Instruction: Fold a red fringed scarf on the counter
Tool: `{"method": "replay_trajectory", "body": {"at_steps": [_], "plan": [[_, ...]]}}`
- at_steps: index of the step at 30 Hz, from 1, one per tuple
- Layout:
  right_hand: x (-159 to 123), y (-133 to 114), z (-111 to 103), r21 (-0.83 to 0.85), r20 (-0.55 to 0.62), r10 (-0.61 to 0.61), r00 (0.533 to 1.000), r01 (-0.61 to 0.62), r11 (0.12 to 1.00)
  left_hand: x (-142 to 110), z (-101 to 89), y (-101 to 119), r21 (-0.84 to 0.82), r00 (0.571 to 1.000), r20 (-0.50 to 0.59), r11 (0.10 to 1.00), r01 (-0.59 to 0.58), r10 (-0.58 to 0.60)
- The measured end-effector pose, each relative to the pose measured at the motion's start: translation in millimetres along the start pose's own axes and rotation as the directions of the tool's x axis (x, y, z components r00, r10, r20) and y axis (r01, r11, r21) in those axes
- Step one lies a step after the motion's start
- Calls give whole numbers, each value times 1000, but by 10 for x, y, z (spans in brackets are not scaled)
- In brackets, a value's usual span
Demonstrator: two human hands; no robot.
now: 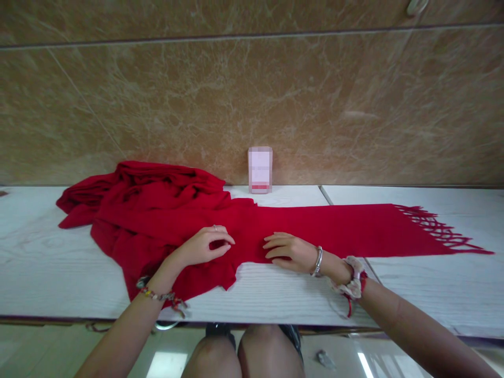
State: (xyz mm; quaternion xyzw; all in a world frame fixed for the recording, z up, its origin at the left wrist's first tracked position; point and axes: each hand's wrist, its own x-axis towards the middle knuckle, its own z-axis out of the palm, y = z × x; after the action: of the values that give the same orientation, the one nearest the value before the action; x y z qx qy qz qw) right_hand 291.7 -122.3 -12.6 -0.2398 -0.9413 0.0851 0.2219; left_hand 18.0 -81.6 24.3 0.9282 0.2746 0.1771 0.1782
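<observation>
Across the worktop (39,273), the scarf (334,228) bunches toward the left edge and runs flat rightward; your left hand (200,248), loosely curled, and right hand (297,253), half-spread, grip nothing, apparently just steadying it.

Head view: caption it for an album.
Left hand and right hand over a red scarf, its fringed end laid flat.
</observation>
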Motion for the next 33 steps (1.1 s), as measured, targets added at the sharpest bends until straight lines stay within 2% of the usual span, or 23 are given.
{"method": "replay_trajectory", "body": {"at_steps": [2, 5, 8, 11, 16, 20, 23, 26, 29, 33], "plan": [[-3, 18, 23, 7, -3, -20, 1000, 20, 1000, 35, 95, 56, 90, 998, -20, 994, -65, 67], [-9, 34, 54, 3, -10, -30, 999, 30, 1000, 89, 231, 143, 213, 982, 94, 961, -178, 161], [-6, 30, 76, -15, -11, -44, 999, 44, 999, 121, 310, 179, 318, 966, 178, 918, -238, 188], [7, 7, 89, -49, -24, -38, 999, 37, 998, 126, 338, 179, 415, 961, 180, 870, -267, 209], [32, -46, 91, -131, -62, 34, 997, -42, 991, 184, 361, 252, 567, 947, 198, 759, -321, 253], [24, -61, 66, -193, -32, 91, 995, -96, 976, 309, 329, 372, 581, 920, 285, 714, -390, 270], [-3, -55, 19, -196, 22, 121, 992, -114, 974, 401, 290, 427, 547, 897, 357, 721, -426, 260], [-28, -53, -21, -184, 82, 146, 986, -129, 974, 462, 293, 421, 522, 899, 366, 748, -411, 239], [-34, -71, -19, -188, 97, 171, 981, -150, 971, 479, 325, 364, 468, 922, 325, 812, -349, 209], [-15, -122, 17, -207, 54, 197, 979, -182, 961, 446, 339, 272, 275, 958, 198, 926, -259, 209]]}}
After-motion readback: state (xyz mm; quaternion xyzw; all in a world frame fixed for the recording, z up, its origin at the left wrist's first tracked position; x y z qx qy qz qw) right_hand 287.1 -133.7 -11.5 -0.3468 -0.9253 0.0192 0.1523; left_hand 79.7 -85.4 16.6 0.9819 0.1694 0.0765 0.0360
